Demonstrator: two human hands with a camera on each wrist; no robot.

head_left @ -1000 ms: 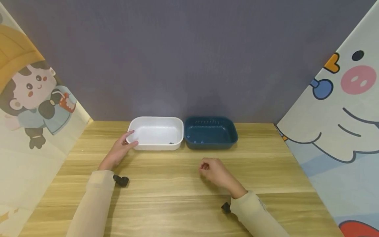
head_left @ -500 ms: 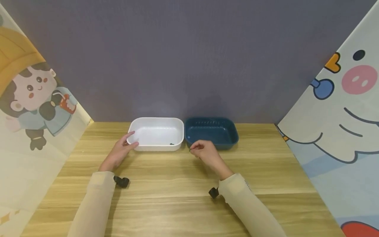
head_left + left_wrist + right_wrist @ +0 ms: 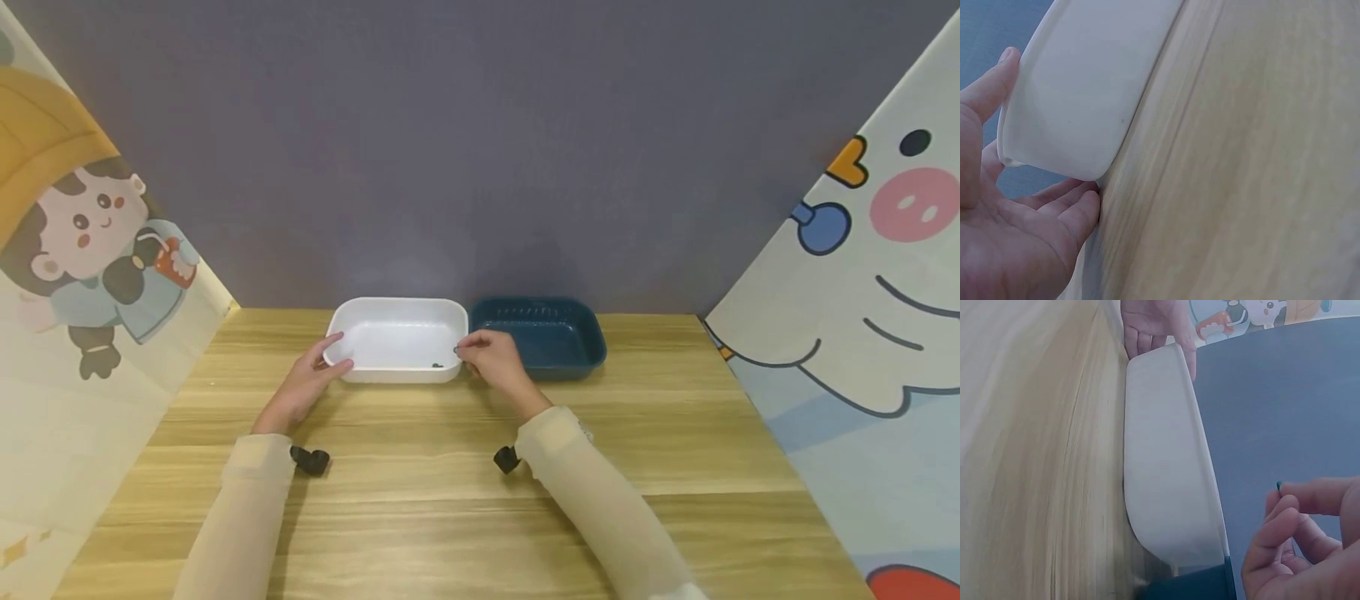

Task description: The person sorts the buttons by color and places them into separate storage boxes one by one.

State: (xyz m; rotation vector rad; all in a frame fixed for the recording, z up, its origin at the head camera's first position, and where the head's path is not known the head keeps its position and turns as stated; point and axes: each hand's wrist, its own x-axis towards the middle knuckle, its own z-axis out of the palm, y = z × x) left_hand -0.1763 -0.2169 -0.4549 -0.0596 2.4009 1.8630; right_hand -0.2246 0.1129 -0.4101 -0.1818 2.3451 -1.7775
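My left hand (image 3: 303,383) holds the left end of a white plastic basin (image 3: 397,375), its thumb on the front rim. In the left wrist view, the hand's other fingertips touch low on that end. Over the basin's right rim, my right hand (image 3: 491,360) pinches a tiny dark green piece (image 3: 1279,485) between thumb and forefinger; its exact kind is too small to tell. A few small dark bits (image 3: 438,365) lie in the white basin's front right corner. My right hand hides the left part of the dark teal basin (image 3: 577,371).
Both basins stand side by side on a wood-grain table (image 3: 405,500), close to a grey back wall (image 3: 480,150). Printed cartoon panels flank the table, a child (image 3: 97,225) on the left and a pig-nosed figure (image 3: 892,275) on the right.
My right hand has moved left and forward, from the table before the teal basin to the white basin's right rim, the green piece now visible at its fingertips. My left hand keeps its place.
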